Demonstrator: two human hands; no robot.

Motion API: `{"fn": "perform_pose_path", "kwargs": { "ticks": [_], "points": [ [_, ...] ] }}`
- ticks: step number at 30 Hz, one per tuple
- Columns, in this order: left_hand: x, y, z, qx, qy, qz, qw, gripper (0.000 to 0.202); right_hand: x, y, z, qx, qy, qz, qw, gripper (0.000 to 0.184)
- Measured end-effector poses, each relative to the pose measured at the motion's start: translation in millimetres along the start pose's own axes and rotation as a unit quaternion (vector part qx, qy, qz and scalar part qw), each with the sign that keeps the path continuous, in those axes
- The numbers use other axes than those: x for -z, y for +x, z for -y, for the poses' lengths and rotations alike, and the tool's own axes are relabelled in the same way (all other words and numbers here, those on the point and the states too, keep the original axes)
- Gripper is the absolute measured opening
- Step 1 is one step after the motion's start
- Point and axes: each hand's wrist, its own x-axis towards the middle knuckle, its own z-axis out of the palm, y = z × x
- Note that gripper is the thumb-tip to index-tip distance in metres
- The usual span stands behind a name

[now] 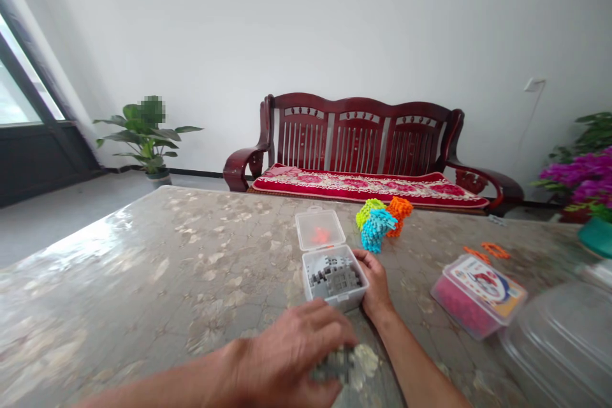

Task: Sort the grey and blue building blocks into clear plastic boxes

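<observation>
In the head view my left hand (299,347), smeared by motion, is closed around a grey interlocking building-block piece (337,364) just this side of a clear plastic box (351,303). The box stands with its hinged lid (310,224) folded back and holds several grey building blocks (337,275). My right hand (375,287) grips the box's right wall, fingers behind the far right corner. A few orange pieces (321,235) show at the lid.
Behind the box stand blue (377,229), green (367,210) and orange (399,213) block figures. To the right are a lidded box of pink blocks (463,303), loose orange pieces (495,250) and a transparent plastic container (564,344). A wooden bench (361,140) stands beyond the table (191,287).
</observation>
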Motion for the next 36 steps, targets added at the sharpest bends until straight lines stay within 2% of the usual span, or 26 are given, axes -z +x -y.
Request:
{"fn": "perform_pose_path", "kwargs": {
  "ticks": [3, 5, 9, 13, 18, 21, 26, 30, 33, 36],
  "points": [
    [13.0, 12.2, 11.7, 0.119, 0.023, -0.133, 0.984, 0.049, -0.4, -0.4, 0.4, -0.002, 0.008, 0.002, 1.000, 0.024],
    [17.4, 20.3, 25.2, 0.161, 0.034, -0.174, 0.971, 0.049, -0.4, 0.0, 0.3, -0.002, 0.010, -0.002, 1.000, 0.024],
    [15.4, 28.1, 47.9, 0.178, 0.085, -0.123, 0.973, 0.035, 0.0, 1.2, -0.6, 0.002, 0.004, -0.003, 1.000, 0.027],
    [11.0, 29.5, 54.5, 0.166, 0.139, -0.077, 0.973, 0.026, -1.1, 0.0, 1.3, 0.000, 0.007, -0.003, 1.000, 0.026],
    [5.3, 30.0, 51.4, 0.187, 0.152, -0.103, 0.965, 0.020, -2.2, -1.2, 3.1, -0.013, 0.016, -0.005, 1.000, 0.026],
    [0.8, 25.7, 47.6, 0.167, 0.138, -0.122, 0.969, 0.025, -1.3, -0.3, 1.8, -0.011, 0.019, -0.004, 1.000, 0.026],
    [-1.2, 14.7, 47.9, 0.127, 0.100, -0.106, 0.981, 0.034, -0.1, 2.0, -1.0, -0.007, 0.013, -0.002, 1.000, 0.027],
    [-1.1, 12.5, 55.4, 0.139, 0.048, -0.135, 0.980, 0.044, 0.3, 2.4, -1.8, -0.011, 0.008, 0.002, 1.000, 0.027],
    [1.2, 16.0, 58.3, 0.173, 0.017, -0.158, 0.972, 0.033, 0.3, 1.7, -1.1, -0.008, 0.001, 0.002, 1.000, 0.028],
    [5.8, 21.2, 57.0, 0.194, 0.022, -0.151, 0.969, 0.024, -0.3, 1.1, -0.1, -0.008, 0.000, -0.002, 1.000, 0.029]
  ]
}}
